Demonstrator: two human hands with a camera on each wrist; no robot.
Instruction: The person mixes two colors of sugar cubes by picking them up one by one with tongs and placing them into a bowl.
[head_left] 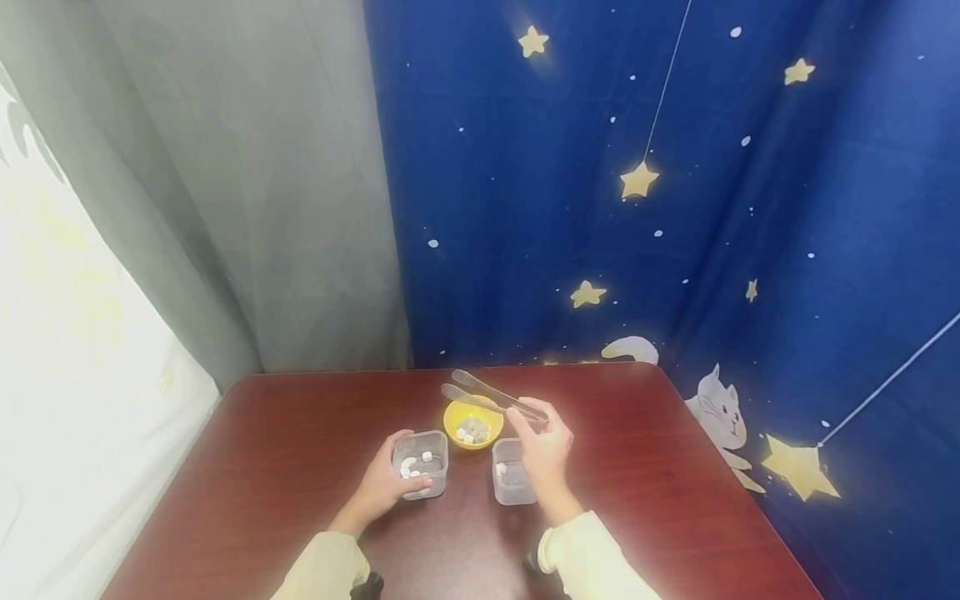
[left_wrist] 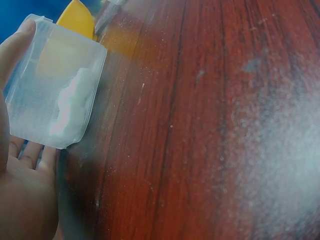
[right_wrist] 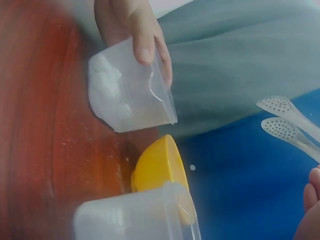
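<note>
My left hand grips a clear plastic container by its left side, thumb over the near rim and fingers round the far side. Several white lumps lie inside it. In my right hand is a pair of metal tongs, held above the yellow bowl. Their perforated tips stand apart with nothing between them. White and greyish pieces lie in the bowl. Partly hidden below my right hand is a second clear container holding a small white piece.
The dark red wooden table extends around the containers. Behind it hang a grey curtain and a blue curtain with stars. A bright white curtain is at the left.
</note>
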